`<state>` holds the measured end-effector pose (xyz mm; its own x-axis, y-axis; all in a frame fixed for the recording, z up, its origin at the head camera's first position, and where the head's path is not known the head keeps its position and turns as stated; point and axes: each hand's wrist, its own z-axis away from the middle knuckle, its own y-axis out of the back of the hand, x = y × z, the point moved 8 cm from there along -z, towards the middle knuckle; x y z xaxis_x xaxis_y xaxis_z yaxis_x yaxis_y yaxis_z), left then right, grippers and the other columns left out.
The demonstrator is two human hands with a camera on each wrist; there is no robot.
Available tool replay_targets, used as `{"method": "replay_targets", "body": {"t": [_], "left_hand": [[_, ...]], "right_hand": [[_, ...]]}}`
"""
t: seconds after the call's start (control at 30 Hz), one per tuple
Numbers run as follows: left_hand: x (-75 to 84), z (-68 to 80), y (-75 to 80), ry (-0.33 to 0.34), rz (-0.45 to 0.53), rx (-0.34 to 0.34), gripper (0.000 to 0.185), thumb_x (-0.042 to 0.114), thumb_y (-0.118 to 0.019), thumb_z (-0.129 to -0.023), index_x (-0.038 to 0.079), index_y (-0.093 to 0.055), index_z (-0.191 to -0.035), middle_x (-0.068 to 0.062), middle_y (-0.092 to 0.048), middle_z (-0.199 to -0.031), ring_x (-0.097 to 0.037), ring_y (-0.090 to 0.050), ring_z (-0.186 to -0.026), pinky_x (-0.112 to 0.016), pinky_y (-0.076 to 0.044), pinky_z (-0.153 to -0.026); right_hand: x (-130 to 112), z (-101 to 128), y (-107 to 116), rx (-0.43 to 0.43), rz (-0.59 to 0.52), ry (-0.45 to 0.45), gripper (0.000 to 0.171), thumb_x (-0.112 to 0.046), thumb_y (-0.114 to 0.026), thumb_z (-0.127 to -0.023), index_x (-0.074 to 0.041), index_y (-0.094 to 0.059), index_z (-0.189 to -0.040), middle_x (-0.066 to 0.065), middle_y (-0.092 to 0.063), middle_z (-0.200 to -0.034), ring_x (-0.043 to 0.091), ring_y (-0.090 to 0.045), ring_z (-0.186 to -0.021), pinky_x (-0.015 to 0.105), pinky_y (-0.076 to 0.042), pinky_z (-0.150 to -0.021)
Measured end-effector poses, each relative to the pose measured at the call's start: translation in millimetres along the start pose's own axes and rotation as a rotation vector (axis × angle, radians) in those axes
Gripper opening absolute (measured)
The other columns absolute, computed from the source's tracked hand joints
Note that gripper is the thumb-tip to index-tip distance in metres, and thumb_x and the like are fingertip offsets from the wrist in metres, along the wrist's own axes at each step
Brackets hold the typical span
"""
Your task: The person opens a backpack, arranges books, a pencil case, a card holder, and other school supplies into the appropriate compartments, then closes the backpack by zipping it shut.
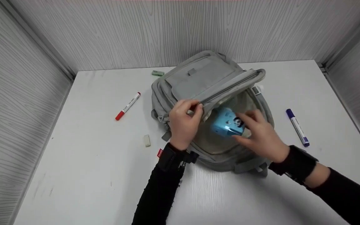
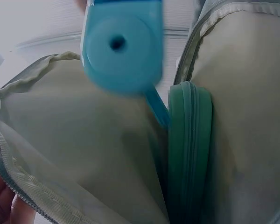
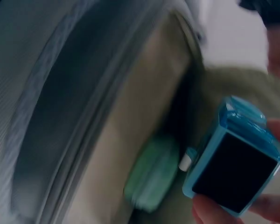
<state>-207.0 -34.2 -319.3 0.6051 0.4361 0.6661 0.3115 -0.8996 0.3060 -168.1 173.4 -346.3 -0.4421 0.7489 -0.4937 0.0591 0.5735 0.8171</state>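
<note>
A grey backpack (image 1: 203, 76) lies on the table with its main compartment unzipped. My left hand (image 1: 183, 123) pinches the zippered edge of its raised flap, holding the mouth apart. In my right hand (image 1: 262, 137) is a light blue hand-crank pencil sharpener (image 1: 227, 123) with a panda picture, gripped between thumb and fingers over the opening. The left wrist view shows the sharpener's (image 2: 126, 51) round face with its pencil hole and the crank hanging down. Inside the beige-lined compartment stands a green zippered case (image 2: 190, 149), below the sharpener (image 3: 231, 165) in the right wrist view.
Left of the backpack lie a red marker (image 1: 128, 105) and a whitish eraser (image 1: 147, 140). A small green block (image 1: 157, 73) is near the table's back edge, and a purple marker (image 1: 298, 127) lies to the right. Wood-grain panels (image 1: 130, 34) enclose the white table (image 1: 83, 175).
</note>
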Motion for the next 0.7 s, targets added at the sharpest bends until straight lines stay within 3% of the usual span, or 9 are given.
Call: {"method": "replay_targets", "body": {"t": [0.17, 0.47, 0.57, 0.63, 0.7], "left_hand": [[-0.1, 4.8, -0.3, -0.004, -0.022, -0.014, 0.014, 0.010, -0.062, -0.096, 0.001, -0.072, -0.097, -0.013, -0.068, -0.089, -0.020, -0.064, -0.079, -0.029, -0.052, -0.071], [0.6, 3.1, 1.5, 0.008, -0.040, 0.006, 0.011, 0.008, -0.065, -0.092, 0.002, -0.074, -0.092, -0.012, -0.069, -0.084, -0.020, -0.065, -0.073, -0.030, -0.052, -0.065], [2.3, 2.9, 2.8, 0.002, -0.039, 0.019, 0.010, 0.008, -0.066, -0.091, 0.001, -0.074, -0.091, -0.011, -0.068, -0.082, -0.020, -0.064, -0.071, -0.029, -0.052, -0.063], [1.7, 2.8, 2.5, 0.003, -0.039, 0.025, 0.010, 0.007, -0.066, -0.090, 0.001, -0.074, -0.090, -0.011, -0.068, -0.081, -0.019, -0.064, -0.070, -0.028, -0.052, -0.063], [1.5, 2.6, 2.5, 0.002, -0.035, 0.029, 0.010, 0.007, -0.067, -0.090, 0.001, -0.074, -0.089, -0.011, -0.068, -0.081, -0.020, -0.063, -0.069, -0.028, -0.052, -0.063]], "right_hand": [[-19, -25, -37, -0.084, 0.087, 0.080, 0.061, -0.017, -0.079, -0.084, 0.009, -0.054, -0.134, 0.026, -0.050, -0.120, 0.030, -0.057, -0.094, 0.042, -0.052, -0.076], [-14, -63, -73, -0.059, 0.074, -0.015, 0.065, -0.023, -0.076, -0.087, 0.008, -0.050, -0.138, 0.033, -0.051, -0.135, 0.045, -0.060, -0.110, 0.054, -0.053, -0.088], [-9, -71, -79, -0.100, 0.108, -0.109, 0.053, -0.022, -0.068, -0.093, 0.008, -0.053, -0.134, 0.030, -0.061, -0.124, 0.043, -0.064, -0.102, 0.051, -0.053, -0.086], [-5, -74, -81, -0.137, 0.165, -0.174, 0.034, -0.017, -0.062, -0.095, 0.010, -0.063, -0.115, 0.028, -0.067, -0.104, 0.042, -0.064, -0.088, 0.051, -0.053, -0.079], [-1, -78, -84, -0.169, 0.220, -0.225, 0.025, -0.013, -0.059, -0.095, 0.011, -0.067, -0.094, 0.028, -0.067, -0.088, 0.042, -0.063, -0.080, 0.050, -0.053, -0.076]]}}
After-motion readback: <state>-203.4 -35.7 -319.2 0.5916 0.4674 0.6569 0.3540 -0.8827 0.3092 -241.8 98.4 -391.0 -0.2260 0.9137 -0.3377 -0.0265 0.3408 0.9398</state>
